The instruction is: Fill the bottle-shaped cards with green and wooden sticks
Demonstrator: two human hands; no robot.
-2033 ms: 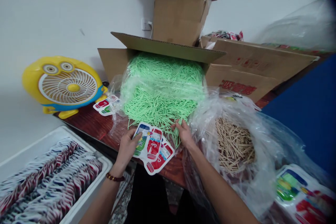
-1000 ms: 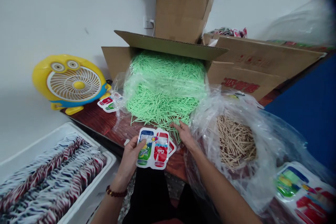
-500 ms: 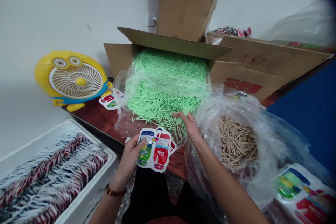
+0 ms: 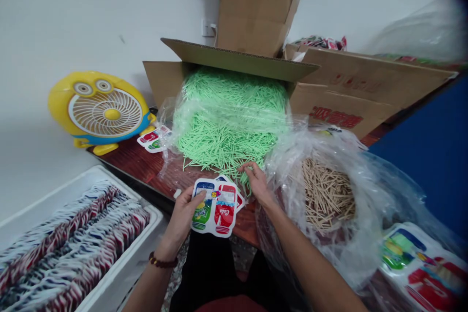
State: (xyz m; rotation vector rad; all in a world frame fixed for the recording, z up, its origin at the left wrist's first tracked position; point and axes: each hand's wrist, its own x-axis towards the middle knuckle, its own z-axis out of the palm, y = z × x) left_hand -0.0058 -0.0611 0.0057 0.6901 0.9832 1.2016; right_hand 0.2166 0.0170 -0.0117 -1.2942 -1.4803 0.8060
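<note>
My left hand (image 4: pixel 186 207) pinches a flat plastic pouch (image 4: pixel 225 209) printed with a green-and-blue Sprite can and a red Cola can. Behind it, at the upper right, the edge of another pouch (image 4: pixel 240 200) sticks out at an angle. My right hand (image 4: pixel 257 183) is at the near edge of a heap of thin green sticks (image 4: pixel 223 141), its fingers bent together. Whether a stick is between those fingertips is too small to make out. The heap spills from a clear bag in an open cardboard box (image 4: pixel 241 61).
Left of me a white foam box (image 4: pixel 153 226) holds rows of similar pouches. A yellow fan (image 4: pixel 106 109) stands behind it. At the right, brown sticks (image 4: pixel 327 195) lie in a clear bag (image 4: pixel 365 234), near more printed pouches (image 4: pixel 424 268). Cardboard boxes (image 4: pixel 258 12) stand at the back.
My right hand has drawn back slightly toward me, and its fingers have curled in from a more stretched pose. The left hand and its pouch are nearly still.
</note>
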